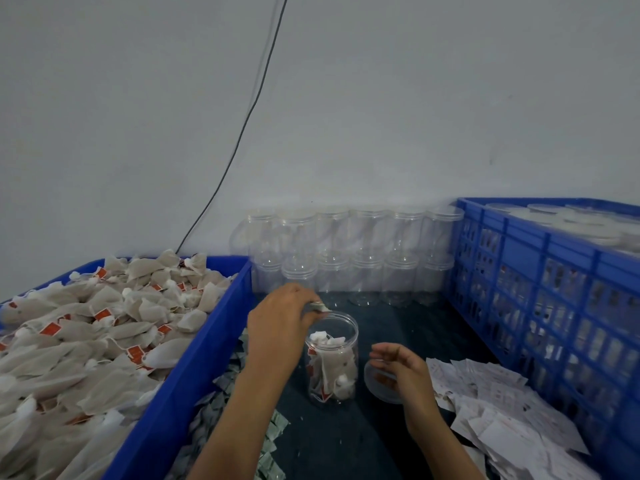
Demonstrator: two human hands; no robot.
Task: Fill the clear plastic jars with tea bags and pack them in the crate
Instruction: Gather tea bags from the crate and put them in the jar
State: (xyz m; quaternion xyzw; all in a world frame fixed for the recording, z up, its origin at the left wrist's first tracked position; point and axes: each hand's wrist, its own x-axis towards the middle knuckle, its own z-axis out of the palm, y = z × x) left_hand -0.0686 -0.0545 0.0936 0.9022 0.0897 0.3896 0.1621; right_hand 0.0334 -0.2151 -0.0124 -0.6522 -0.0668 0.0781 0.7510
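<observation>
A: Where's the jar point(331, 358) sitting?
B: I'm seeing it upright on the desk point(346, 441), between tub point(194, 362) and crate point(540, 306), part-filled with tea bags.
A: Hands?
B: Left hand point(277, 323) pinching a small packet point(319, 307) over its mouth; right hand point(401, 372) holding the lid point(382, 384) beside it.

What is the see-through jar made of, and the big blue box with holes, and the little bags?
The jar looks like thin clear plastic: glossy, and the bags inside show through its wall. The blue crate seems to be hard moulded plastic, one even colour, with a grid of cut-out holes. The tea bags look like soft, matte, off-white filter paper, crumpled, though it might be fine cloth.
</observation>
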